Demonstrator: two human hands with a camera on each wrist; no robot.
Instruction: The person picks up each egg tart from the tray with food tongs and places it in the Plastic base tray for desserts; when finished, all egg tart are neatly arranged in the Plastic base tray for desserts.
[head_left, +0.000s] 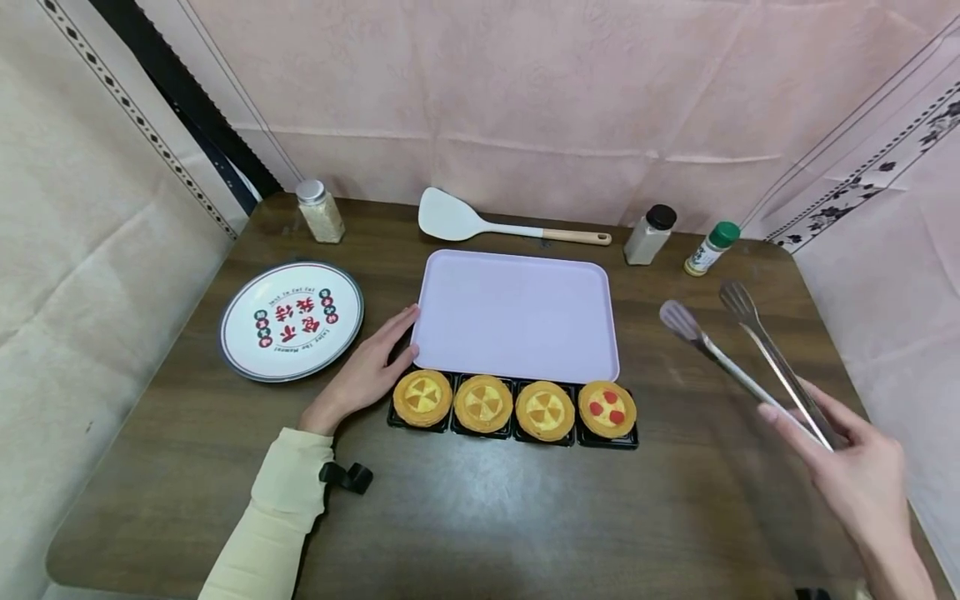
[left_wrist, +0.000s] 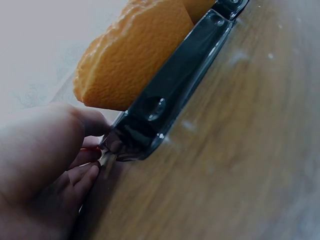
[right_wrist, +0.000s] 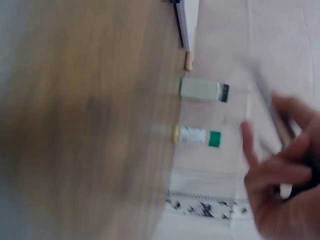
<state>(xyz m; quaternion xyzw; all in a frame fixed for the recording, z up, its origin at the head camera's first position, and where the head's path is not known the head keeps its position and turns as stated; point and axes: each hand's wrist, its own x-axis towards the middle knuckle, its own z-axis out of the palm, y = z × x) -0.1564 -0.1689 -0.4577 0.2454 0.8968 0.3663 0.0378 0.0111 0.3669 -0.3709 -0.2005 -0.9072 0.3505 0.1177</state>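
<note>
My left hand lies along the left edge of a pale lilac tray, with the fingers fairly straight and the thumb touching the tray's near left corner. In the left wrist view, the thumb is close to the end of a black plastic holder. Metal tongs are in my right hand, held above the table's right side with their arms spread and nothing between the tips. The right wrist view is blurred. Round yellow tarts sit in black holders along the tray's front; the rightmost tart has red spots.
A printed white plate lies left of the left hand. Behind the tray rests a white spatula with a wooden handle. A silver-capped shaker stands at back left; a black-capped shaker and a green-capped bottle stand at back right.
</note>
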